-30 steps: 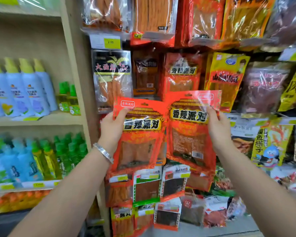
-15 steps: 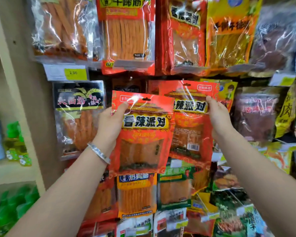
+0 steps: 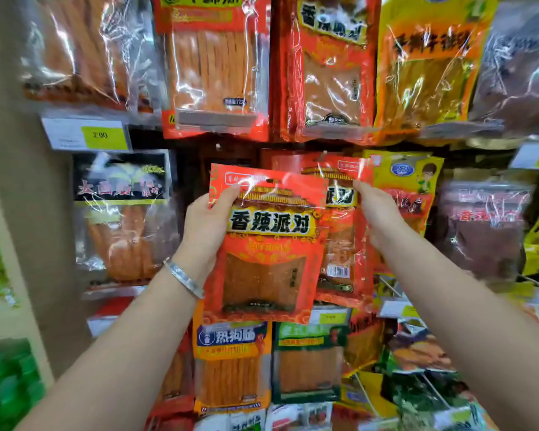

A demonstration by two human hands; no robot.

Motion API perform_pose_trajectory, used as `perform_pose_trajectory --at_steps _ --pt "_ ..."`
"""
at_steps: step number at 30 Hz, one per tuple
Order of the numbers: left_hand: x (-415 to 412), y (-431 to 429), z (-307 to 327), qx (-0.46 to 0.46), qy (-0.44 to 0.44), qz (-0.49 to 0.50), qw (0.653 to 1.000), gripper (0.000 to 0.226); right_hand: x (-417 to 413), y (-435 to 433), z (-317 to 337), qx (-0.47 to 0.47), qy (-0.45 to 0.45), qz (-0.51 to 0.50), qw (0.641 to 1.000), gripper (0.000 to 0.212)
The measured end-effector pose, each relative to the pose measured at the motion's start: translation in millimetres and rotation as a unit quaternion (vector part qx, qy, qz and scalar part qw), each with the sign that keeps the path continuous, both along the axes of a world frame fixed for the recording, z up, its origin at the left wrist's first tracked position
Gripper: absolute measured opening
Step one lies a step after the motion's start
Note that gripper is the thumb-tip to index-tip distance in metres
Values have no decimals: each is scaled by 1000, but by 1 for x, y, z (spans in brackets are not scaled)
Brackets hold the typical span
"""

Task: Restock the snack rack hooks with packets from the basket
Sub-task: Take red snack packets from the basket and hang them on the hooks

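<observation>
Thumb and fingers of the left hand [image 3: 206,225], a silver bracelet [image 3: 184,276] at its wrist, grip the front red packet [image 3: 268,244] by its left edge, the thumb laid across the top corner. The packet's hang hole [image 3: 269,181] shows near the top edge. The right hand [image 3: 380,216] pinches the rear red packet [image 3: 344,244] near its upper right corner, thumb in front. This packet is half covered by the front one and overlaps a yellow packet [image 3: 411,181] hanging behind it. Both red packets are held up in front of the hung rows. A black packet [image 3: 119,188] hangs to the left under a yellow price tag [image 3: 105,135], and an orange packet [image 3: 231,368] hangs just below.
</observation>
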State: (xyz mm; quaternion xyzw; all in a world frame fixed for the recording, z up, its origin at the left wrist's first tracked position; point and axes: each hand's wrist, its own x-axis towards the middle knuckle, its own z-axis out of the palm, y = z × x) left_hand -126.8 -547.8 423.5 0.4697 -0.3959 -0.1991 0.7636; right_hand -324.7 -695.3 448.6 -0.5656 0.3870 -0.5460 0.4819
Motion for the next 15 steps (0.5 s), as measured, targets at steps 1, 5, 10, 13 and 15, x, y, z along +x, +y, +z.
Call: perform_pose_trajectory --at_steps 1,5,10,13,15 --pt "-2 -2 0 1 3 0 1000 17 0 -3 -4 -11 18 -13 1000 60" --pt "-12 -11 1 11 8 -1 1000 18 -3 -10 -19 -92 42 -69 993 54" --pt "-23 -23 2 0 19 -23 1000 22 -7 -6 -33 -182 -13 -106 978 28" --pt "-34 -31 2 8 20 -45 999 30 -6 0 -33 -125 -56 37 990 26" --pt "-42 -38 1 12 2 -38 999 26 -5 1 -30 -97 -58 88 990 28"
